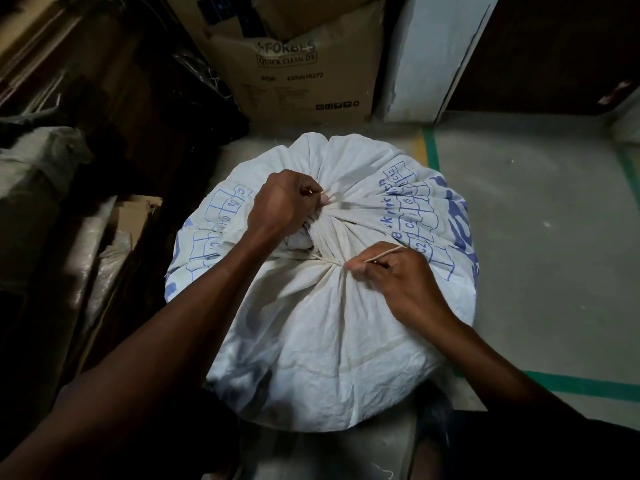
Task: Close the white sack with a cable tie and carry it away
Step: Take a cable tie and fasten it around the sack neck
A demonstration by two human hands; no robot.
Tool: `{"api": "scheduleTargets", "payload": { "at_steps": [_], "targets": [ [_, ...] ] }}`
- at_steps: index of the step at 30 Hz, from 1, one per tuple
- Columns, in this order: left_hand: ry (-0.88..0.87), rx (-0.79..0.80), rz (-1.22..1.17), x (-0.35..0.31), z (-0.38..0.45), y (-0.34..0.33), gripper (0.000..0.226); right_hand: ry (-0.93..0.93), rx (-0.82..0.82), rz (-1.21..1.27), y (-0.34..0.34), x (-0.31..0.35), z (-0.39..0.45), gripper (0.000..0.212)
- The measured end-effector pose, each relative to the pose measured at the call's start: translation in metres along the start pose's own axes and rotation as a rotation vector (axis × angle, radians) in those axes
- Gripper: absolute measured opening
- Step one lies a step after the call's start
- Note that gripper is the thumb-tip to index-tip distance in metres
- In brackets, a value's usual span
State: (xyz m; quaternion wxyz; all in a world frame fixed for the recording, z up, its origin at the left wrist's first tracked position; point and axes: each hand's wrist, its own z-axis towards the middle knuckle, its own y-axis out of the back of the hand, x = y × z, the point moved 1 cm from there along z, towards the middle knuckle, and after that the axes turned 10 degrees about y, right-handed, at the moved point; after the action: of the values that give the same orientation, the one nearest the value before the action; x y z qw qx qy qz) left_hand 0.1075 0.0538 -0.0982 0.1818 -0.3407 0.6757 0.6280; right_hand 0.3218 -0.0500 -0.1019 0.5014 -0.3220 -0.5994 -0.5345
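Note:
A full white sack (pixel 311 323) with blue print stands on the grey floor right below me, its mouth gathered into a bunch at the top middle. My left hand (pixel 284 206) is closed around the bunched neck (pixel 325 233) from the far left side. A thin pale cable tie (pixel 384 254) runs around the near side of the neck. My right hand (pixel 391 275) pinches its free end between thumb and fingers, just right of the bunch, with the tail sticking out up and to the right.
A tall cardboard box (pixel 298 74) stands directly behind the sack, beside a white wall corner (pixel 433 57). Dark wrapped bundles and cardboard (pixel 69 216) crowd the left side. Green tape lines (pixel 431 147) mark the grey floor to the right.

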Motion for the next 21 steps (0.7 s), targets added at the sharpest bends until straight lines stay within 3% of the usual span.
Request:
{"api": "scheduleTargets", "payload": {
  "at_steps": [3, 10, 17, 21],
  "targets": [
    [0.012, 0.003, 0.005, 0.001, 0.000, 0.000, 0.010, -0.031, -0.002, 0.005, 0.020, 0.001, 0.002, 0.012],
    [-0.023, 0.023, -0.010, -0.003, -0.004, -0.001, 0.003, -0.385, -0.172, 0.224, 0.029, -0.011, 0.031, 0.016],
    [-0.046, -0.028, 0.053, -0.005, -0.007, 0.001, 0.012, -0.425, -0.424, 0.380, 0.003, -0.004, 0.057, 0.019],
    [-0.037, -0.054, 0.035, -0.006, -0.010, 0.001, 0.011, -0.466, -0.465, 0.469, -0.003, 0.001, 0.075, 0.015]
  ]
}}
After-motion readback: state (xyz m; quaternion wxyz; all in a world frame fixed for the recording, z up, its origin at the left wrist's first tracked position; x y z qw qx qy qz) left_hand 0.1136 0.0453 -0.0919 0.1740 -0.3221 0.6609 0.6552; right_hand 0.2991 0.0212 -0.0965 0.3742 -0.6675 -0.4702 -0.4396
